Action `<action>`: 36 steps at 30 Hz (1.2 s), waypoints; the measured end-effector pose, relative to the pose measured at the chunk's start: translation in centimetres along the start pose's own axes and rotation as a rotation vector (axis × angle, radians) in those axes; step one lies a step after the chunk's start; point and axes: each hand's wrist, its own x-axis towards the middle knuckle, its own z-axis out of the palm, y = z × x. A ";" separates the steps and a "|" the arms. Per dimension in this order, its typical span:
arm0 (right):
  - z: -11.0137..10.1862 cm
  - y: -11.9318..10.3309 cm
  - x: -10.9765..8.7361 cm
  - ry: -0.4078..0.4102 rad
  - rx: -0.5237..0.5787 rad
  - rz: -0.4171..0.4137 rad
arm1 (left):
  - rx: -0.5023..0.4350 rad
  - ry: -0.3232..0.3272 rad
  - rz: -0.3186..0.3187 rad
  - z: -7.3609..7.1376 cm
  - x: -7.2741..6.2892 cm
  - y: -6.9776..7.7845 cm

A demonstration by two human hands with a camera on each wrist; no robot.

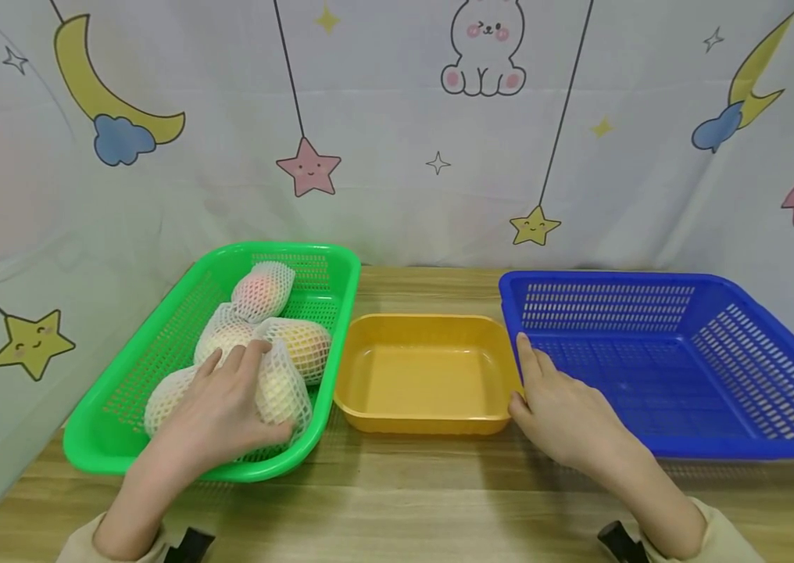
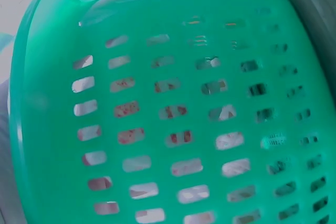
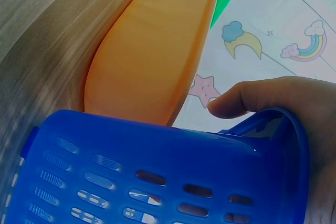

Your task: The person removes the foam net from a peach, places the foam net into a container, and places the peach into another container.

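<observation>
In the head view, my left hand (image 1: pixel 217 410) reaches into the green basket (image 1: pixel 91 422), with its fingers and thumb curled about a pale yellow fruit in a white foam net (image 1: pixel 284 391). Several more netted fruits lie around it, including a reddish netted fruit (image 1: pixel 263 291) at the back and a yellow netted fruit (image 1: pixel 307 348). The left wrist view shows the basket's slotted wall, which hides that hand. My right hand (image 1: pixel 569 414) rests on the near left side of the blue basket (image 1: pixel 650 446), fingers fairly straight. Its thumb (image 3: pixel 231 103) shows above the blue rim in the right wrist view.
Between the two baskets sits a shallow yellow tray (image 1: pixel 425 426) on the wooden table (image 1: pixel 397 500). The blue basket's slatted floor shows at the right. Behind everything hangs a white cloth (image 1: pixel 383 94) printed with stars, moons and a bear.
</observation>
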 end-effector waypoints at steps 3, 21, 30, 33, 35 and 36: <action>-0.1 0.0 0.0 -0.011 0.012 0.001 | -0.010 0.029 0.010 0.1 0.1 0.1; 0.0 0.0 0.0 -0.028 0.024 0.008 | -0.065 0.122 -0.018 -0.9 -0.2 1.3; -0.1 0.0 0.0 -0.041 0.026 0.010 | -0.128 0.197 -0.019 -1.1 0.4 2.2; -0.1 -0.1 0.0 -0.039 0.024 0.011 | -0.151 0.212 -0.037 -1.1 0.6 2.5; -0.1 -0.1 0.0 -0.044 0.030 0.013 | -0.166 0.217 -0.051 -1.1 0.7 2.7; -0.1 -0.1 0.0 -0.045 0.030 0.014 | -0.174 0.220 -0.056 -1.1 0.7 2.8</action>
